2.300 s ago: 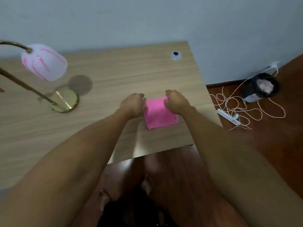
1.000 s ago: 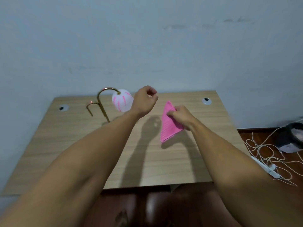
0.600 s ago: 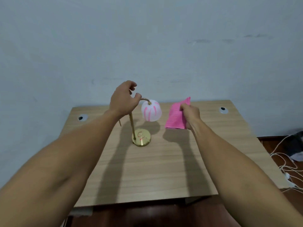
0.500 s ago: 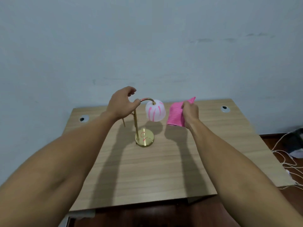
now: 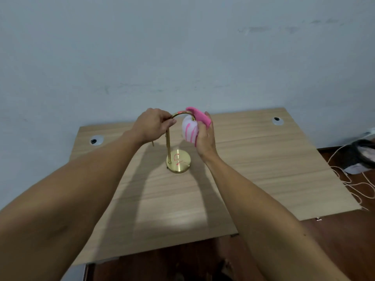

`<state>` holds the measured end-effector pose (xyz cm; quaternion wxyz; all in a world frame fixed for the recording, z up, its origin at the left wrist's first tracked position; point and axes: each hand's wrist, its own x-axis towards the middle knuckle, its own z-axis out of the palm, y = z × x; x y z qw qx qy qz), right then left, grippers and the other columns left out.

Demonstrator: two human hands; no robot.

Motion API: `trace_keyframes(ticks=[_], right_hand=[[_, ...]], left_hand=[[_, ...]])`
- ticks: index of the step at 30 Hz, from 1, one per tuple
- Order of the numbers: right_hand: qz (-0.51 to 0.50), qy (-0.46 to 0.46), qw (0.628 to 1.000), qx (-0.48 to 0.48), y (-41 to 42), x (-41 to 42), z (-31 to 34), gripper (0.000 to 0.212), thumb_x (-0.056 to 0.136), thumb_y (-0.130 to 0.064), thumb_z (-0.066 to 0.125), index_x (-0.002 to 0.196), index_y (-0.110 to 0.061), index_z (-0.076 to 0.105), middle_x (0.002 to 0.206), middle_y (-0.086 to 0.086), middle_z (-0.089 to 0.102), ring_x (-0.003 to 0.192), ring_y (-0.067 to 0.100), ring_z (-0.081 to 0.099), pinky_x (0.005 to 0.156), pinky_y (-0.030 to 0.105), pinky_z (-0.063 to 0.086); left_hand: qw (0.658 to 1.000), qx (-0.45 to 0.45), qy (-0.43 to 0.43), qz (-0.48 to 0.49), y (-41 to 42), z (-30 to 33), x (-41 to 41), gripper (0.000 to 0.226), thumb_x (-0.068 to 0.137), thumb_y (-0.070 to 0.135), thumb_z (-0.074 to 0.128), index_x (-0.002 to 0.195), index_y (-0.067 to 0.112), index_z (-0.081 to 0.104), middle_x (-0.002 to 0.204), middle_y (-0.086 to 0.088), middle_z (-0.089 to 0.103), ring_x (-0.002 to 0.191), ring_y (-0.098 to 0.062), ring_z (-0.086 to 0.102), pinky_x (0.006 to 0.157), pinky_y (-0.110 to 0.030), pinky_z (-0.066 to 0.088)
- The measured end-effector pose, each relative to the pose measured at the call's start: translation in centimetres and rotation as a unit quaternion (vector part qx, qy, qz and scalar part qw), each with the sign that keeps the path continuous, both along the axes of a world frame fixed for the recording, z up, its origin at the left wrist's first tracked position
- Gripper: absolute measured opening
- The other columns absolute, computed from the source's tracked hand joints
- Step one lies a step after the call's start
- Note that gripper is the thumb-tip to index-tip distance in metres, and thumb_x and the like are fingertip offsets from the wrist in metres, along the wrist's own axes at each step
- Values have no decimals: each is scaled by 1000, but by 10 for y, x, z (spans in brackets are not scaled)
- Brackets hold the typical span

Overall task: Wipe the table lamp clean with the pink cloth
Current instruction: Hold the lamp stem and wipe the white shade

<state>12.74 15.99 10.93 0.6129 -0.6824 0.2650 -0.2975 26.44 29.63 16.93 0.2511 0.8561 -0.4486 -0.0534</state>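
Observation:
The table lamp stands near the back middle of the wooden table (image 5: 263, 169), on a round brass base (image 5: 178, 161) with red marks. Its thin brass stem curves over into a white shade with pink streaks (image 5: 189, 131). My left hand (image 5: 153, 124) is shut on the top of the curved stem. My right hand (image 5: 204, 136) holds the pink cloth (image 5: 199, 117) pressed against the right side and top of the shade. Most of the cloth is hidden between my palm and the shade.
Two round cable holes (image 5: 95, 140) (image 5: 277, 120) sit in the table's back corners. A pale blue wall rises right behind the table. On the brown floor at the right lie a dark bin (image 5: 363, 153) and loose white cords (image 5: 357, 185).
My right hand has carried the pink cloth left from beside the shade onto it. My left hand has closed on the lamp's curved stem. The view has tilted slightly.

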Motion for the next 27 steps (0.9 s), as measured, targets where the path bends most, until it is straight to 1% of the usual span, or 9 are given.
trace_keyframes(ticks=[3,6,8,10,11,15,20,24,27], right_hand=[[-47,-37,993,105,-5,12,8,40,94,-25,40,113,-13,74,108,0,75,110,19,67,99,40,51],[-67,34,973,216,-16,14,9,52,83,-43,40,106,-18,79,90,3,75,89,29,70,63,35,49],[-46,37,990,128,-15,15,5,50,88,-41,38,119,-29,76,113,-4,77,111,25,70,79,37,55],[-10,32,999,-22,-9,16,-2,48,98,-36,36,138,-33,62,140,-10,64,139,17,50,115,45,41],[-4,52,996,-71,-5,14,-8,51,100,-38,35,147,-31,53,148,-8,55,145,17,40,121,47,33],[-30,45,996,-71,9,-9,-19,58,104,-33,37,160,-19,30,162,1,37,147,12,34,116,38,36],[-82,-27,996,-38,16,0,-1,48,104,-22,33,145,-30,56,147,-13,57,140,5,45,121,39,35],[-36,55,989,-136,17,-8,-6,56,104,-34,36,159,-34,27,165,0,32,152,20,29,120,49,35],[-19,39,984,-172,19,-21,-25,56,109,-25,37,160,-38,16,171,3,20,157,23,20,123,45,32]], left_hand=[[1000,-12,-9,-3,-2,-2,0,47,90,53,49,79,12,69,66,-7,69,69,-31,65,68,-47,55],[1000,-15,-4,-3,-1,-3,-2,44,91,50,50,78,12,68,66,-7,68,69,-32,64,69,-48,54],[1000,-17,-2,-1,1,-4,0,44,91,50,50,78,12,68,65,-8,68,68,-32,64,68,-47,54],[1000,-12,-5,-1,2,-3,0,44,91,50,51,77,13,68,63,-7,67,66,-31,63,66,-47,54],[1000,-12,-5,-3,1,-2,0,42,92,49,52,77,13,68,63,-8,67,65,-31,62,66,-47,53],[1000,-21,-1,-6,0,-4,-3,39,93,45,54,75,12,67,62,-9,65,65,-32,59,64,-45,52],[1000,-21,3,-4,-1,-5,0,36,96,40,58,75,12,67,62,-9,65,65,-32,59,65,-44,51],[1000,-22,4,-6,1,-5,0,37,95,43,55,76,13,68,64,-9,67,67,-32,61,67,-46,53],[1000,-26,5,-7,0,-5,-2,35,96,39,58,76,12,67,64,-9,65,67,-32,59,67,-47,53]])
